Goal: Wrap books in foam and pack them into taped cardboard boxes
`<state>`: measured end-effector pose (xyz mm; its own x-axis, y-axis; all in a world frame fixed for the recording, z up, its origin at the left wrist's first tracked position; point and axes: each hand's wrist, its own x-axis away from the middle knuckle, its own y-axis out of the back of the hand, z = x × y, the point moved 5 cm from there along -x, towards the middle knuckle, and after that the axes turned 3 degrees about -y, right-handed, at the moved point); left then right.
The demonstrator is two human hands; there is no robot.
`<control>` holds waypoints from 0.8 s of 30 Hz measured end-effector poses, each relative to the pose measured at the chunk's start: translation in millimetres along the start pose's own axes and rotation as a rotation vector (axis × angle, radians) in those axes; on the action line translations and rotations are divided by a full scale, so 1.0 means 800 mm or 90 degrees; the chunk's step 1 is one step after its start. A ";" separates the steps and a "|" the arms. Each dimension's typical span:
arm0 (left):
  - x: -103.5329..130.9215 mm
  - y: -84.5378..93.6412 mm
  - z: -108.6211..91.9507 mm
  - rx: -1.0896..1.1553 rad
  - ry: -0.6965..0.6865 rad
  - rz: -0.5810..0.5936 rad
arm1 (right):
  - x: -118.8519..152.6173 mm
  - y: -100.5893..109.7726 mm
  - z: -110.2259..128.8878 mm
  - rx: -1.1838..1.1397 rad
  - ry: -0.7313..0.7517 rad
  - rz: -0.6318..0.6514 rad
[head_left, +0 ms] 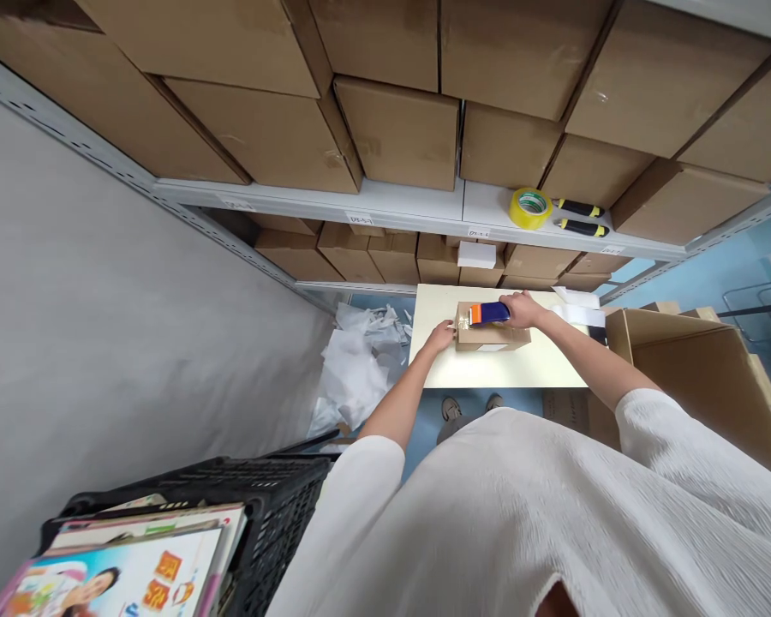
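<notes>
A small cardboard box (498,336) lies on the cream-coloured tabletop (514,371), with shiny clear tape on its left end and a white label on its near side. My left hand (442,335) is at the box's left end, fingers closed against its edge. In my right hand (520,308) is a dark blue tape dispenser (492,313) with an orange front end. It rests on or just above the top of the box, its orange end towards the taped side. My right fingers wrap round its right part and hide it.
A shelf edge (417,206) with a yellow tape roll (530,208) and two box cutters (582,218) runs behind the table. Cardboard boxes fill the shelves. A large open carton (687,351) stands right; crumpled white paper (360,360) and a black crate (276,506) of magazines are left.
</notes>
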<state>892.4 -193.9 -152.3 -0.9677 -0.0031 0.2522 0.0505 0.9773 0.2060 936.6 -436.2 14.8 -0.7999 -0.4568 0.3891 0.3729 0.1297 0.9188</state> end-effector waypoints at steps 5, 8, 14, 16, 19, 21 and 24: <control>0.002 -0.001 -0.046 -0.238 -0.138 0.044 | 0.002 0.001 0.005 -0.014 0.015 -0.005; 0.004 -0.024 -0.069 -0.377 -0.203 0.177 | 0.002 0.000 0.005 -0.021 0.011 0.005; -0.004 -0.035 -0.065 -0.505 -0.162 0.269 | 0.002 0.000 0.007 -0.008 0.019 0.024; -0.006 -0.033 -0.061 -0.530 -0.157 0.271 | 0.003 0.002 0.008 -0.007 0.026 0.028; -0.009 -0.032 -0.059 -0.561 -0.141 0.273 | 0.004 0.004 0.012 0.006 0.032 0.038; -0.010 -0.031 -0.058 -0.577 -0.131 0.278 | 0.004 0.005 0.014 0.016 0.035 0.038; -0.010 -0.028 -0.059 -0.594 -0.127 0.283 | 0.005 0.008 0.012 0.029 0.043 0.033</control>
<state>911.0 -226.1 -114.1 -0.8339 0.4342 0.3407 0.4995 0.3311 0.8006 930.8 -428.8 22.7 -0.7458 -0.5068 0.4324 0.3904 0.1934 0.9001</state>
